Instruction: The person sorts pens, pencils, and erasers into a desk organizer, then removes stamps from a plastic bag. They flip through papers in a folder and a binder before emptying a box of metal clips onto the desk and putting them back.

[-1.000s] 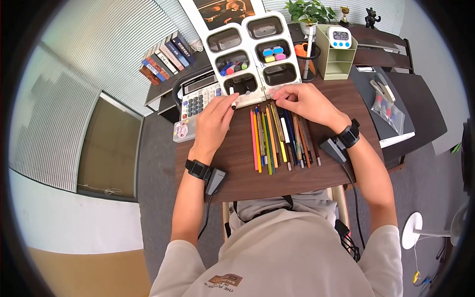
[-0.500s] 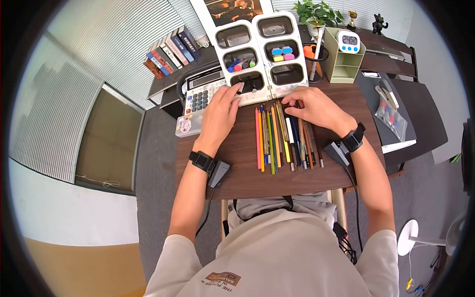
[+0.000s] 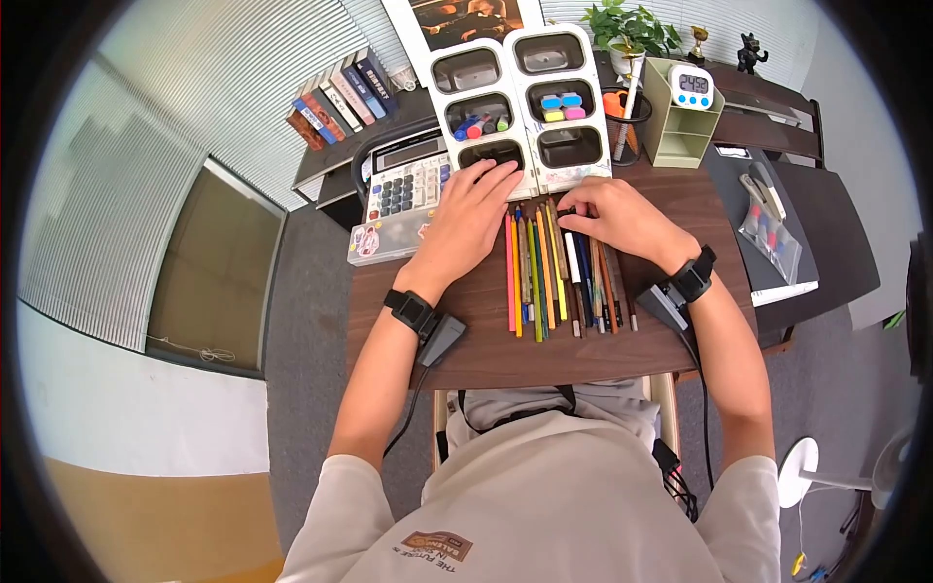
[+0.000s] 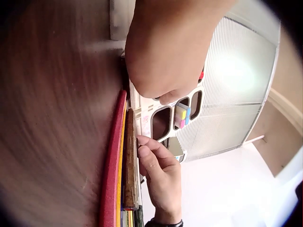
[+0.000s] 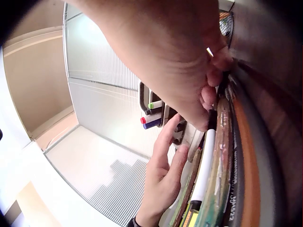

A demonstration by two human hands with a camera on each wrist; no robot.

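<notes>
A white-and-grey calculator (image 3: 400, 194) and a clear stickered plastic case (image 3: 384, 244) occupy the left edge of the dark-brown wood-grain table (image 3: 457, 363). A row of coloured pencils and pens (image 3: 536, 287) points toward the near edge, just before the white six-compartment plastic organizer (image 3: 556, 78). The left hand (image 3: 471, 222), fingers extended, partly hides the organizer's nearest left compartment. The right hand (image 3: 627, 216), fingers bent, meets the row's far end; whether it pinches anything cannot be determined.
</notes>
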